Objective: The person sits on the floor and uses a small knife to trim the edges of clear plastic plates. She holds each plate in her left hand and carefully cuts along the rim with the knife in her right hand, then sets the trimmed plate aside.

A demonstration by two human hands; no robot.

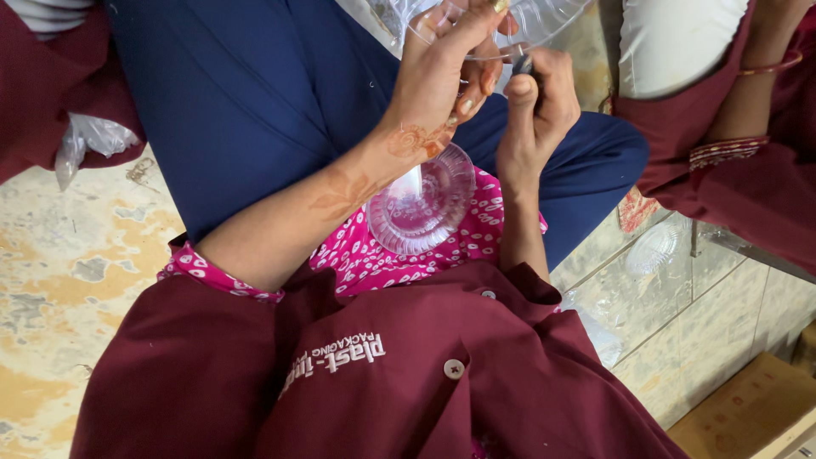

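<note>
A clear plastic footed bowl rests on my lap, its round ribbed base (421,204) towards me and its wide bowl (544,19) at the top edge of the view. My left hand (442,81), marked with henna, grips the bowl near its rim from the left. My right hand (537,106) is closed around a small dark tool (521,63), whose tip touches the bowl's edge just beside my left fingers. The stem is mostly hidden behind my left wrist.
Another person's maroon sleeve and bangled arm (756,76) are at the top right; a second maroon sleeve (51,93) is top left beside a clear plastic bag (93,136). A clear plastic piece (653,248) lies on the tiled floor. A cardboard box (748,412) sits bottom right.
</note>
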